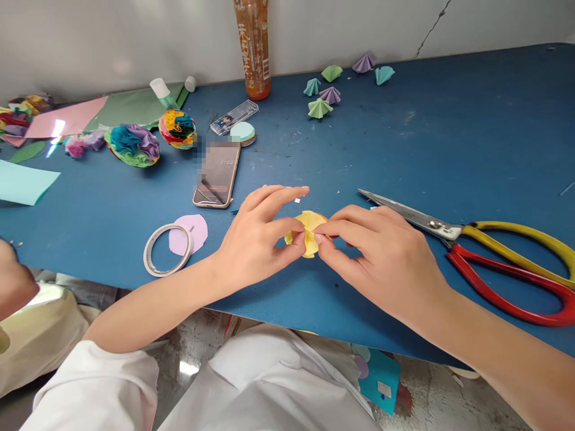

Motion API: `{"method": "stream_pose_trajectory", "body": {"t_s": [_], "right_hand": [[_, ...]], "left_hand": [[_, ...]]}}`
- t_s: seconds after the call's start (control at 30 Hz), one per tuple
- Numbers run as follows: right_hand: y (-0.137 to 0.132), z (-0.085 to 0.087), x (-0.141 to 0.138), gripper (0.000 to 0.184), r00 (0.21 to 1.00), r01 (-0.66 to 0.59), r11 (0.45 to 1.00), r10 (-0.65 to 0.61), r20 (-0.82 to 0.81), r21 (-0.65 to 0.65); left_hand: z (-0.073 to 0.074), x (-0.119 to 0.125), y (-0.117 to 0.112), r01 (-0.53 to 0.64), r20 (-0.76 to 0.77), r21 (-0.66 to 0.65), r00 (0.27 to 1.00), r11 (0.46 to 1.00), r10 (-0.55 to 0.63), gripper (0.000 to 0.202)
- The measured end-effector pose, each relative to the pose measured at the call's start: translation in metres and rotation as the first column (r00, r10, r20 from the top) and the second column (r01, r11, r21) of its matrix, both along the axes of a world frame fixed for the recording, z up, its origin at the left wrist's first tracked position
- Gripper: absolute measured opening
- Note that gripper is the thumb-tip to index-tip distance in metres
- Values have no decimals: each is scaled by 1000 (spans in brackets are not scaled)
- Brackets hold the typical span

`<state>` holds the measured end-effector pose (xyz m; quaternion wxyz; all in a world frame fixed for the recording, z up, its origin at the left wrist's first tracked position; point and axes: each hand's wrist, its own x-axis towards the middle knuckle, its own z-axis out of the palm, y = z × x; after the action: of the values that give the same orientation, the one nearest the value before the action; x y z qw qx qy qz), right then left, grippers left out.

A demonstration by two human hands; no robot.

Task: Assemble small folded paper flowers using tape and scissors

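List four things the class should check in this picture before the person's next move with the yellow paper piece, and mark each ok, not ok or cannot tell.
1. Both hands on the piece: left hand and right hand pinch the yellow paper piece between fingertips: ok.
2. Piece over the blue table, not past its edge: ok.
3. Scissors lying apart from the hands, blades together: ok.
4. Tape roll lying near the left hand: ok.
5. Whether glue or tape is already on the piece: cannot tell.
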<state>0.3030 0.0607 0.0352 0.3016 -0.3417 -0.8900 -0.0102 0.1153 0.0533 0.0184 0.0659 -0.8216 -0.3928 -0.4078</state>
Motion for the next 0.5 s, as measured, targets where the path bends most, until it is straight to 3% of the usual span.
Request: {"method": "stream_pose_trajectory", "body": {"t_s": [0.5], "right_hand": [[0,-1,2,13,999,-33,999,34,-14,24]], "left_hand": [[0,0,0,9,58,4,998,1000,-9,10]]}}
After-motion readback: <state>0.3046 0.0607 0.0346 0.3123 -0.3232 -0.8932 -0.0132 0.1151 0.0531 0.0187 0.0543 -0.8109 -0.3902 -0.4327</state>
